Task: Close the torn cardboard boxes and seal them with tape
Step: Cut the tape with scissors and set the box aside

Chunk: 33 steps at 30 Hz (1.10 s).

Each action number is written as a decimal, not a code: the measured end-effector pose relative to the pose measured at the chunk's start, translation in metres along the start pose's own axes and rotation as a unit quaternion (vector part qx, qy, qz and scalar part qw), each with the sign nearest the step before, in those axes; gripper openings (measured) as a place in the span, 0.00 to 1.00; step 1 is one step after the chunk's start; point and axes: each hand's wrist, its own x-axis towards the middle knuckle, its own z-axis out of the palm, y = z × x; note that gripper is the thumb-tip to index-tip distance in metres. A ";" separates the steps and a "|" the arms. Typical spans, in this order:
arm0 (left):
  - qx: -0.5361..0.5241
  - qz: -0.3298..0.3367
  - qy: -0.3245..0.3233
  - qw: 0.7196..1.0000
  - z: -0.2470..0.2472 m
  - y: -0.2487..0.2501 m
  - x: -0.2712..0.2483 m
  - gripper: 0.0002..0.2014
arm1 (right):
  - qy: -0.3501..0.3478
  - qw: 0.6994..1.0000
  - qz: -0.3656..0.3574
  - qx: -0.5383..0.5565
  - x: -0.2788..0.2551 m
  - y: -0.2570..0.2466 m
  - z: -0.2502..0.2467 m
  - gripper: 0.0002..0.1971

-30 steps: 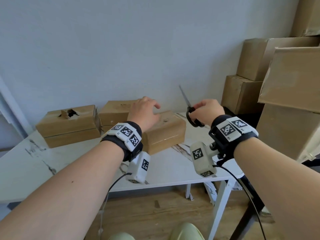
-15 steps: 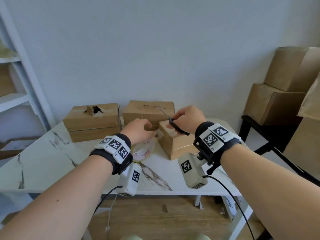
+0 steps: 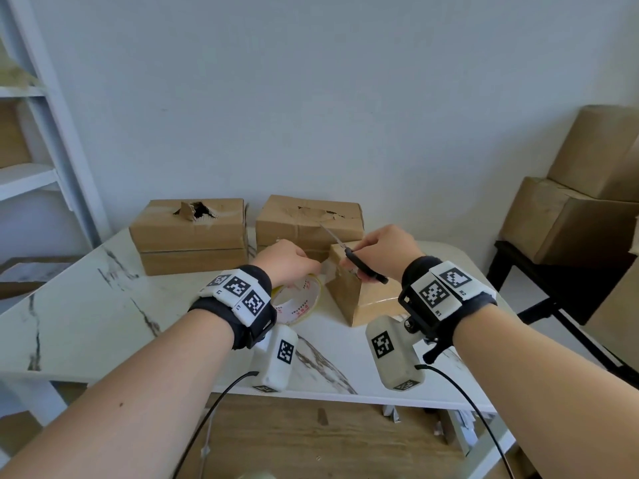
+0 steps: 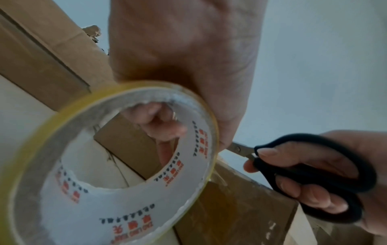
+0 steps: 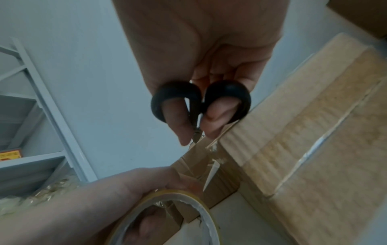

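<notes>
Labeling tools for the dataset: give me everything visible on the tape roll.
The tape roll is a wide ring of clear, yellowish packing tape on a white core printed with red and black characters. The core's inner edge looks ragged. The left hand grips it, fingers curled through the hole, holding it tilted just above the table beside the near box. A tape strip seems to run from it to that box, near the scissors.

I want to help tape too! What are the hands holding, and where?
Left hand grips the tape roll by its rim, fingers inside the core. Right hand holds the scissors by their black handle loops.
</notes>
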 end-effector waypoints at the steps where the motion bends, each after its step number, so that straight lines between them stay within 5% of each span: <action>1: -0.008 0.005 0.000 1.000 0.000 0.000 0.001 0.14 | 0.000 1.000 0.001 -0.002 0.001 0.000 0.000 0.04; 27: -0.018 -0.010 0.070 0.997 0.009 0.004 -0.002 0.08 | -0.227 0.961 0.069 -0.138 -0.043 0.001 -0.041 0.28; 33: -0.017 -0.018 0.081 0.996 0.010 0.005 -0.001 0.06 | -0.217 0.975 0.036 -0.038 -0.047 0.007 -0.047 0.23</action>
